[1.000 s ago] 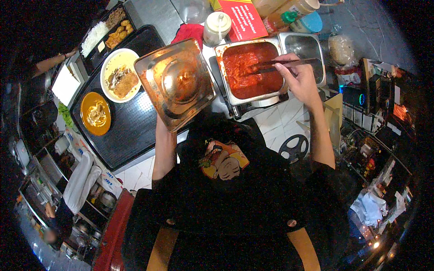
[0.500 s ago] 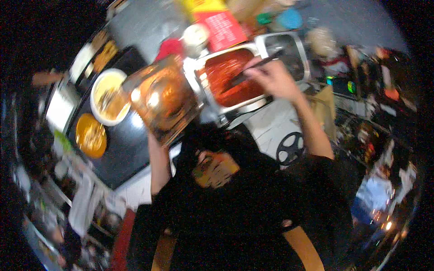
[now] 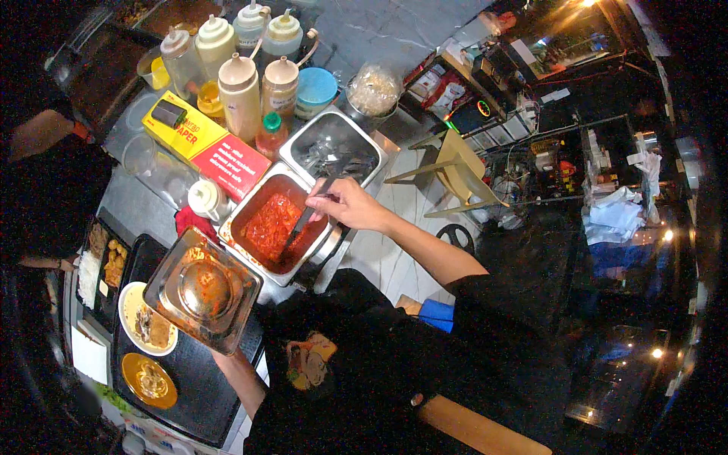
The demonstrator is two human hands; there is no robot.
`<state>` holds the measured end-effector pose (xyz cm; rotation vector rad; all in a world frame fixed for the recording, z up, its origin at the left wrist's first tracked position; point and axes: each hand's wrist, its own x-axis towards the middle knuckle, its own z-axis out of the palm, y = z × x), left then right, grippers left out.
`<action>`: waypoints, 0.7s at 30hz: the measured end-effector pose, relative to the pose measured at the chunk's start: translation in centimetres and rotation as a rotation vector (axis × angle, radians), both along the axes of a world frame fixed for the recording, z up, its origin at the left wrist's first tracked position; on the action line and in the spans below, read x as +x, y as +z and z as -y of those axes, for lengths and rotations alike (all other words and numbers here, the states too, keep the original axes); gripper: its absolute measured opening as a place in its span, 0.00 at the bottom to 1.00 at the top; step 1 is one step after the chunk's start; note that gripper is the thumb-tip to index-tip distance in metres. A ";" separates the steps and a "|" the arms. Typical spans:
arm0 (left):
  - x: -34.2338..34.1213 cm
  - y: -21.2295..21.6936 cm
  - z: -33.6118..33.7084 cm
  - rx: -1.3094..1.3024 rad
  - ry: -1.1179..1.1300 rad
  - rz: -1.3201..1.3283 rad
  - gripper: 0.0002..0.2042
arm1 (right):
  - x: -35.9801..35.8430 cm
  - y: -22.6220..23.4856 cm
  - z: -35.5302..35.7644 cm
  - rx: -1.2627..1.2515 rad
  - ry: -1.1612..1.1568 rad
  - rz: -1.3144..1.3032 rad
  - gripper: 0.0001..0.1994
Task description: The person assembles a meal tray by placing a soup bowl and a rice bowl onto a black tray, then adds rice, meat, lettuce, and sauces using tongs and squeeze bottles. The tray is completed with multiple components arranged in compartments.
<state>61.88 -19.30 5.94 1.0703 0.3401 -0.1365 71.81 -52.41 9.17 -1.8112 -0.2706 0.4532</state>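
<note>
My right hand [image 3: 350,205] is closed round a long black utensil [image 3: 301,224], whose lower end is sunk in thick red sauce [image 3: 269,224]. The sauce sits in a square steel pan [image 3: 236,244]; what tips the utensil is hidden. Held up to the left of the pan is a square metal pan lid [image 3: 203,292] with a round bulge, smeared with red sauce. My left hand [image 3: 225,359] grips it from beneath, most of its fingers hidden by the lid. Under the lid's left corner stands a white bowl of food [image 3: 149,332], with an orange dish [image 3: 149,381] nearer me.
Beyond the pan lie a yellow and red paper box [image 3: 208,148], several squeeze bottles [image 3: 241,98] and a blue-lidded tub [image 3: 315,87]. A second steel pan [image 3: 334,136] holds utensils. Another person's arm [image 3: 45,130] shows at the left. Black trays [image 3: 193,379] cover the left counter.
My view has swung to the right, so everything sits lower and further left. The lid is still in my left hand, and the utensil remains in the sauce.
</note>
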 end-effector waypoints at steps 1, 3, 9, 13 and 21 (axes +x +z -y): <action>0.0 0.0 0.0 -0.004 0.000 -0.001 0.28 | -0.3 0.0 0.3 0.052 -0.039 -0.022 0.11; 0.1 0.1 -0.1 0.002 -0.007 0.003 0.28 | -0.7 -0.1 1.4 0.094 -0.088 -0.082 0.11; 0.7 0.2 -0.6 -0.036 -0.018 0.021 0.27 | -1.8 1.8 4.3 0.231 -0.234 -0.148 0.13; 1.1 0.3 -0.5 -0.064 -0.025 0.040 0.27 | -2.3 3.5 6.2 0.256 -0.309 -0.094 0.14; 1.1 1.5 -1.4 -0.247 -0.043 0.074 0.27 | -2.2 8.1 6.7 0.158 -0.443 0.035 0.15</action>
